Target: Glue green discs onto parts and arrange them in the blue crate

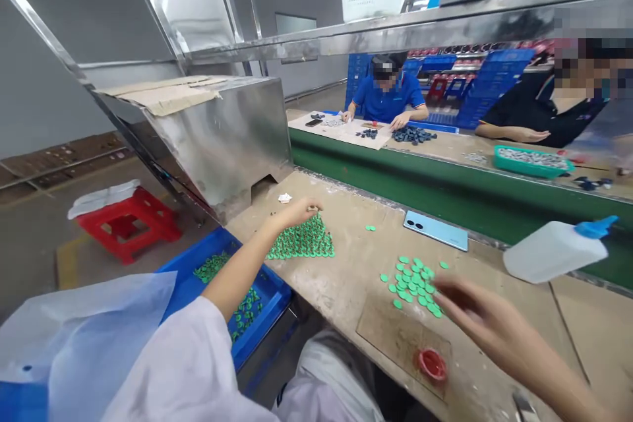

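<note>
My left hand (301, 211) reaches over the back of a tight block of small green pieces (301, 244) with dark reddish bits on top. Its fingers are bent together at the tips; what they hold, if anything, is too small to make out. My right hand (462, 303) is at the right side of a loose scatter of flat green discs (413, 280), its fingers blurred by motion. Two more green discs (370, 228) lie between the block and the scatter. In front of the scatter, a red-rimmed cup (432, 365) with red contents sits on a stained board (386, 336).
A blue phone (435, 231) and a white bottle with blue nozzle (548, 252) lie at the back right. A blue tray (274, 283) with green pieces stands left, below table height. A metal box (242, 138) bounds the left. Two people work across the green divider (395, 168).
</note>
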Tool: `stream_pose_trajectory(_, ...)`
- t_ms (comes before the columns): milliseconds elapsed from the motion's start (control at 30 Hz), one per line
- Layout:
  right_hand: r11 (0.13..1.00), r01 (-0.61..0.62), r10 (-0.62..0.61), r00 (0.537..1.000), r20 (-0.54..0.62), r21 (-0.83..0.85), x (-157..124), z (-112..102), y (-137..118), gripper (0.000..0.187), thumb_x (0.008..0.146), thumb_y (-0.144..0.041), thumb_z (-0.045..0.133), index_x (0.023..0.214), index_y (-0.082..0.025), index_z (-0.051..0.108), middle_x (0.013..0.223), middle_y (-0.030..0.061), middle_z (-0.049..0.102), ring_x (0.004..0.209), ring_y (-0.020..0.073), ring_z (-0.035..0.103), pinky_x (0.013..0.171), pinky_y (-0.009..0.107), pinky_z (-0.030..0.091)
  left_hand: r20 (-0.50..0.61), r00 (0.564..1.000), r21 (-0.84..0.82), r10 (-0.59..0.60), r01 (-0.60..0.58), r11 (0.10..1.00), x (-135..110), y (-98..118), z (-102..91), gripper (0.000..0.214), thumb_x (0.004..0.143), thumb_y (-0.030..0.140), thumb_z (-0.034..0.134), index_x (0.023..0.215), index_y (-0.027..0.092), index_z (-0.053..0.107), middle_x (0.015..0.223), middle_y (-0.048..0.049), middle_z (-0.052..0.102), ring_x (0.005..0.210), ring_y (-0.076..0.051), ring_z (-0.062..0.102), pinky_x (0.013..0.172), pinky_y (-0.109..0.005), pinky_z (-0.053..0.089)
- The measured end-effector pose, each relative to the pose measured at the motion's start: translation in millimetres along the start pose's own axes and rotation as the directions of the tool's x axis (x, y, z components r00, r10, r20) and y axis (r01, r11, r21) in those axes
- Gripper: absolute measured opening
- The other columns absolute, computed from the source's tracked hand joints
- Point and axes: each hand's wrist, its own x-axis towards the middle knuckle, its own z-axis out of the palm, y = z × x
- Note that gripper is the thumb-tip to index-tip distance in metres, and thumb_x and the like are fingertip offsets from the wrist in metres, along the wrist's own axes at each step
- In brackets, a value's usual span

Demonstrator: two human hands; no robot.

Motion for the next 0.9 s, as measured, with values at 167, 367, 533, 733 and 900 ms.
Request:
stream_pose_trajectory(167,0.995,0.050,-0.026,0.963,0.269,-0.083,139,97,-52,0.024,0.086,-0.031,0.060,0.106,-0.016,0.062,0.086,0.0057,0.070,0.073,0.0181,0.064,0.067,0.029,0.049,0.158,0.975,-0.072,0.154,-0.144,0.987,7,5,23.5,0.027,0.081,0.005,0.062,0.090,0.024,0.078,0.102,-0.0024,0.076,0.100,-0.017,0.069,0.095,-0.024,0.048)
stream_pose_trajectory(367,0.972,0.023,0.048,0.954,0.296,-0.232,149,155,-47,0.020,0.085,-0.025,0.064,0.102,-0.016,0.060,0.088,0.0067,0.070,0.078,0.0190,0.064,0.067,0.026,0.041,0.297,0.931,-0.105,0.214,-0.191,0.976,14,3,36.6,0.029,0.073,0.001,0.068,0.080,0.026,0.079,0.091,-0.0003,0.078,0.092,-0.018,0.071,0.088,-0.023,0.049)
stream_pose_trajectory(533,0.961,-0.026,0.096,0.965,0.243,-0.276,139,165,-49,0.019,0.091,-0.024,0.056,0.106,-0.012,0.061,0.094,0.0119,0.071,0.088,0.0218,0.066,0.074,0.027,0.043,0.394,0.896,-0.064,0.203,-0.193,0.979,26,1,37.8,0.022,0.075,0.007,0.070,0.084,0.025,0.080,0.090,-0.0007,0.079,0.089,-0.018,0.070,0.083,-0.022,0.049)
stream_pose_trajectory(733,0.965,-0.043,0.096,0.976,0.195,-0.260,143,166,-63,0.029,0.092,-0.015,0.051,0.118,-0.008,0.061,0.110,0.0151,0.070,0.100,0.0235,0.066,0.083,0.029,0.045,0.505,0.836,-0.027,0.214,-0.233,0.972,34,-2,39.0,0.024,0.075,0.006,0.068,0.091,0.020,0.080,0.086,-0.0012,0.079,0.078,-0.016,0.068,0.073,-0.021,0.047)
stream_pose_trajectory(900,0.959,-0.038,0.092,0.979,0.182,-0.280,147,170,-66,0.029,0.094,-0.014,0.048,0.118,-0.006,0.062,0.117,0.0186,0.069,0.105,0.0251,0.066,0.088,0.030,0.045,0.535,0.815,-0.009,0.220,-0.255,0.967,37,-2,39.5,0.025,0.076,0.006,0.066,0.093,0.018,0.080,0.087,-0.0029,0.079,0.077,-0.016,0.068,0.072,-0.022,0.047)
